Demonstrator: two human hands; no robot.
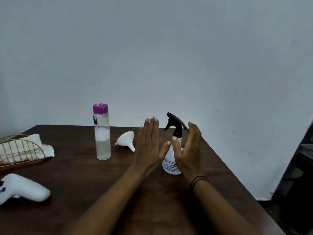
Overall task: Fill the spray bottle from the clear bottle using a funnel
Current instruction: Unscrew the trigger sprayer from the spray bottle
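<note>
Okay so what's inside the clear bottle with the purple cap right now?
The clear bottle holds clear liquid, filling roughly its lower part, with a whitish, foamy-looking patch above it. Its purple cap is on, so the mouth is covered. What the liquid is cannot be told.

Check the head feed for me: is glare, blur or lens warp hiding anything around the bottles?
Head view: dim, even light and no glare on the clear bottle; soft overall, so the spray bottle label is only partly legible, partly covered by the right hand; the left hand is sharp enough; wide-angle warp bends the table edges.
</note>
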